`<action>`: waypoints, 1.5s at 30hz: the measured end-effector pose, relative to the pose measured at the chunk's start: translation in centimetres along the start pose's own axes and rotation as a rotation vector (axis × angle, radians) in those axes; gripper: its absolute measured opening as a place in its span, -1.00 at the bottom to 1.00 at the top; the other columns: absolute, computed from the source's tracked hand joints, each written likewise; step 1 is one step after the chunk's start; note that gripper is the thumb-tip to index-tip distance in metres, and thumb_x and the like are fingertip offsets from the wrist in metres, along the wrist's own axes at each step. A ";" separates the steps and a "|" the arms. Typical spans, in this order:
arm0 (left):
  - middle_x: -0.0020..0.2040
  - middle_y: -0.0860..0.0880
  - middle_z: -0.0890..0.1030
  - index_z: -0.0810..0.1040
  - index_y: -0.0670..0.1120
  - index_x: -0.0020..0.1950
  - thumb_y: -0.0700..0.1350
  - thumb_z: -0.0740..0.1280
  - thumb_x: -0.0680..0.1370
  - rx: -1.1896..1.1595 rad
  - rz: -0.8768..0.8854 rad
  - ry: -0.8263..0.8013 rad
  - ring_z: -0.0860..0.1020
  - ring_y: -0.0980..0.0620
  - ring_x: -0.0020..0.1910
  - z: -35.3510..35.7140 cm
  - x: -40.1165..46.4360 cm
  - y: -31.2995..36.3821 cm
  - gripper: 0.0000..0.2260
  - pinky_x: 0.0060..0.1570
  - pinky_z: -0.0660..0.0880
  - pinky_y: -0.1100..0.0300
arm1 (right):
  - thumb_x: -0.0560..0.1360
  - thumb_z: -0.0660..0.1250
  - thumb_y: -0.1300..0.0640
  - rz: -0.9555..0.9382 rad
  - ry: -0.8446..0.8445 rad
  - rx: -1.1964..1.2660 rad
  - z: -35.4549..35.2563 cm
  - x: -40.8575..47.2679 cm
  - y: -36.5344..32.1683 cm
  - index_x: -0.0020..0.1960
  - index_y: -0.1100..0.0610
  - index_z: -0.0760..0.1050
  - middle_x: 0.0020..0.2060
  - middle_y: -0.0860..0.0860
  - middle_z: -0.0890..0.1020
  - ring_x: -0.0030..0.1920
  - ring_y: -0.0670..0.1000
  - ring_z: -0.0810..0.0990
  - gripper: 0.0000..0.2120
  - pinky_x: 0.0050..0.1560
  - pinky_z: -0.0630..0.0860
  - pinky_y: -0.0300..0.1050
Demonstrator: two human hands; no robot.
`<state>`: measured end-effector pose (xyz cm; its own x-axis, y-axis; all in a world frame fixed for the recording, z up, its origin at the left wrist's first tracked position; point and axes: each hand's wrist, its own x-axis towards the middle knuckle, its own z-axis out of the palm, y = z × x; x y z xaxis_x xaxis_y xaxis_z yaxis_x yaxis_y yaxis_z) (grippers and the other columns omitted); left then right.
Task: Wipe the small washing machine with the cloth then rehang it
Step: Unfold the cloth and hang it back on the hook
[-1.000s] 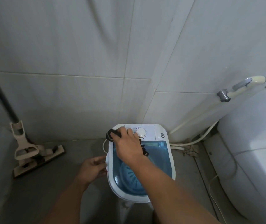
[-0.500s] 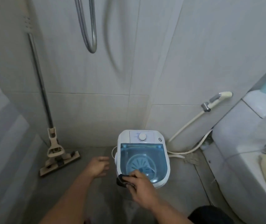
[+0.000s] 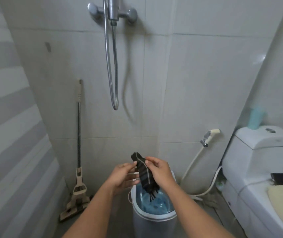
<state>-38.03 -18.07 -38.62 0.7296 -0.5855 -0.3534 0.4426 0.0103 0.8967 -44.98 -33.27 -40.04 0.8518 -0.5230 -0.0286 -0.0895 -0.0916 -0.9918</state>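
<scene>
The small white washing machine with a clear blue lid stands on the floor in the corner, partly hidden behind my hands. A dark striped cloth with a fringed end hangs above the machine. My right hand pinches its upper part from the right. My left hand holds it from the left, fingertips on its edge. Both hands are raised in front of the wall, above the lid.
A mop leans on the wall at the left. A shower mixer and its hose hang above. A bidet sprayer and white hose sit right of the machine. A toilet fills the right side.
My right hand has lifted the cloth off the machine's front rim, and my left hand has come up to hold it too. The view has tilted upward, revealing the shower mixer.
</scene>
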 end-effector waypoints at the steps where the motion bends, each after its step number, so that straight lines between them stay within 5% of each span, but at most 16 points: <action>1: -0.27 -0.02 0.67 0.60 -0.11 -0.05 -0.03 0.40 0.52 0.006 0.028 0.009 0.67 -0.08 -0.15 0.2 -0.6 0.9 -0.85 -0.12 0.59 0.06 | 0.58 0.42 0.15 -0.014 -0.008 0.011 0.0 -0.1 -1.0 0.00 -0.08 0.68 -0.08 -0.07 0.77 0.02 -0.06 0.73 -0.86 0.15 0.61 -0.17; 6: -0.09 -0.07 0.72 0.59 -0.12 0.14 -0.09 0.33 0.57 0.076 0.174 0.010 0.69 -0.05 -0.10 0.8 -3.3 5.3 -0.80 -0.02 0.62 0.01 | 0.51 0.50 0.16 -0.063 -0.067 0.035 0.1 0.0 -6.1 0.19 0.11 0.69 -0.03 -0.03 0.77 0.01 -0.08 0.74 -0.75 0.16 0.62 -0.13; 12: 0.13 -0.24 0.64 0.47 0.12 0.30 -0.15 0.26 0.59 0.139 0.359 0.039 0.66 -0.03 -0.13 0.7 -5.0 9.0 -0.69 -0.07 0.64 -0.01 | 0.47 0.53 0.11 -0.152 -0.195 -0.039 0.7 -0.2 -11.7 0.26 0.00 0.65 0.09 -0.06 0.73 0.11 -0.08 0.69 -0.64 0.24 0.59 -0.09; 18: -0.10 -0.17 0.61 0.49 -0.10 0.19 -0.18 0.28 0.59 0.138 0.497 0.049 0.63 0.04 -0.23 0.7 -6.8 11.3 -0.82 -0.17 0.62 0.04 | 0.42 0.57 0.18 -0.248 -0.171 -0.086 1.5 -0.2 -15.5 0.05 0.04 0.71 -0.01 0.01 0.75 0.07 0.01 0.71 -0.79 0.20 0.61 -0.04; 20: -0.09 -0.15 0.58 0.47 -0.13 0.14 -0.15 0.31 0.58 0.204 0.538 0.095 0.62 0.05 -0.24 0.2 -6.9 12.1 -0.84 -0.20 0.61 0.09 | 0.38 0.60 0.14 -0.311 -0.112 -0.173 1.7 0.1 -16.6 -0.02 0.05 0.70 0.02 -0.04 0.69 0.09 -0.12 0.61 -0.81 0.20 0.51 -0.12; 24: -0.13 -0.02 0.57 0.52 -0.03 -0.10 -0.05 0.45 0.46 0.525 0.718 0.318 0.59 0.08 -0.17 -1.0 -6.9 14.5 -0.85 -0.19 0.51 0.25 | 0.36 0.56 0.15 -0.461 -0.072 -0.266 2.1 0.3 -18.8 -0.12 0.08 0.60 -0.02 -0.11 0.69 0.07 -0.14 0.62 -0.83 0.13 0.54 -0.16; 27: -0.08 0.05 0.49 0.55 0.00 -0.19 -0.01 0.51 0.39 0.725 0.846 0.459 0.52 0.17 -0.02 -1.9 -7.3 17.0 -0.83 -0.05 0.43 0.28 | 0.37 0.51 0.18 -0.512 -0.068 -0.293 2.5 0.1 -20.6 -0.13 0.09 0.50 -0.18 -0.07 0.69 -0.16 -0.12 0.65 -0.81 -0.07 0.62 -0.10; 29: -0.11 0.06 0.58 0.58 0.01 -0.23 0.00 0.54 0.34 0.744 0.884 0.451 0.57 0.13 -0.04 -2.4 -7.5 18.7 -0.82 -0.03 0.50 0.17 | 0.39 0.50 0.22 -0.537 -0.068 -0.249 2.6 0.0 -22.0 -0.08 0.07 0.49 -0.22 0.04 0.69 -0.26 -0.01 0.65 -0.79 -0.16 0.64 -0.04; 34: -0.33 0.01 0.65 0.56 -0.02 -0.29 -0.01 0.55 0.35 0.737 0.864 0.402 0.62 0.08 -0.31 -3.0 -9.1 21.9 -0.80 -0.26 0.57 0.10 | 0.43 0.54 0.20 -0.613 -0.143 -0.243 2.7 0.4 -24.6 0.25 -0.06 0.57 -0.21 0.09 0.62 -0.13 0.09 0.68 -0.57 0.00 0.66 -0.01; 38: -0.37 0.02 0.60 0.48 -0.04 -0.27 -0.01 0.46 0.38 0.824 0.933 0.373 0.54 0.09 -0.38 -4.1 -9.9 23.4 -0.81 -0.32 0.53 0.08 | 0.37 0.60 0.05 -0.583 -0.157 -0.363 3.0 0.6 -25.6 -0.05 0.06 0.69 -0.23 -0.03 0.73 -0.21 -0.08 0.69 -0.80 -0.08 0.61 -0.15; 40: -0.38 0.02 0.58 0.47 -0.05 -0.25 -0.06 0.44 0.39 0.849 0.953 0.338 0.52 0.10 -0.39 -4.7 -10.6 24.6 -0.83 -0.35 0.51 0.09 | 0.31 0.64 -0.03 -0.539 -0.176 -0.382 3.3 0.5 -26.2 -0.14 0.11 0.66 -0.28 -0.02 0.71 -0.28 -0.12 0.65 -0.72 -0.20 0.57 -0.21; 45: -0.25 0.02 0.60 0.46 0.03 -0.18 -0.08 0.44 0.39 0.960 1.015 0.340 0.57 0.04 -0.29 -7.4 -12.3 28.6 -0.84 -0.28 0.54 0.03 | 0.35 0.65 0.12 -0.444 -0.342 -0.202 5.7 0.1 -28.5 0.07 0.25 0.57 -0.13 0.07 0.76 -0.18 -0.07 0.73 -0.59 -0.17 0.62 -0.25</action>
<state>-30.52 -4.56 -10.59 0.6579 -0.4367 0.6135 -0.7511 -0.3219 0.5764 -39.44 -25.88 -12.51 0.9452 -0.0980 0.3115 0.2453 -0.4164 -0.8755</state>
